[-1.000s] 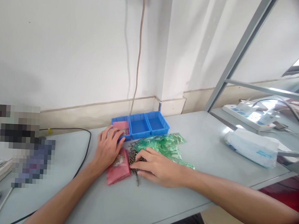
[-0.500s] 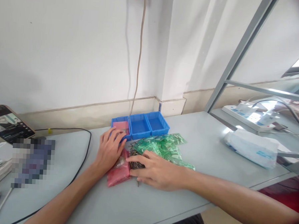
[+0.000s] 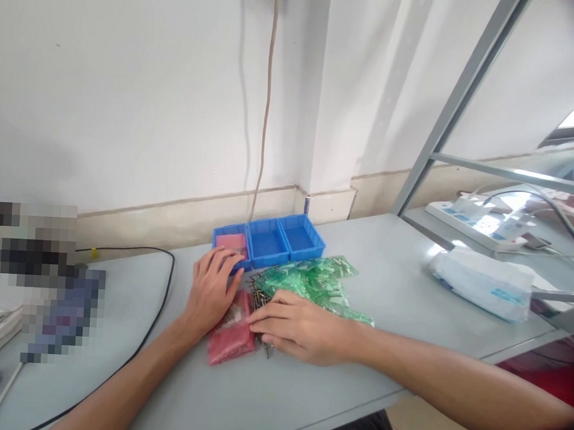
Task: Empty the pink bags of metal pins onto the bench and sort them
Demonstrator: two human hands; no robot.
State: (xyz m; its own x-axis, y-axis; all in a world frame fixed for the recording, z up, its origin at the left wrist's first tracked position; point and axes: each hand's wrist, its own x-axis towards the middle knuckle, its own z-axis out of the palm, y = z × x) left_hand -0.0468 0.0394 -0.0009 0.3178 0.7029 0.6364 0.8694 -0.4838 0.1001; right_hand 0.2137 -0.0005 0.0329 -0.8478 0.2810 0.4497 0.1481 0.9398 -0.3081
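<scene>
My left hand (image 3: pixel 212 288) lies flat with fingers stretched out on the far end of a pink plastic bag (image 3: pixel 230 337), fingertips close to the leftmost blue tray (image 3: pixel 231 243). My right hand (image 3: pixel 296 324) rests over a pile of small dark screws (image 3: pixel 258 298), thumb and forefinger pressed together at the bag's right edge; what they pinch is hidden. Green bags of small parts (image 3: pixel 319 282) lie just beyond my right hand. Three blue trays stand in a row against the wall; the left one holds something pink.
A black cable (image 3: pixel 159 311) curves across the grey table (image 3: pixel 306 396) at the left. A white packet (image 3: pixel 485 284) lies at the right, with a power strip (image 3: pixel 479 222) behind a grey metal frame (image 3: pixel 446 114). A cord hangs down the wall.
My right hand has slid a little left and nearer, over the screws to the pink bag's edge. My left hand has drawn back slightly from the tray.
</scene>
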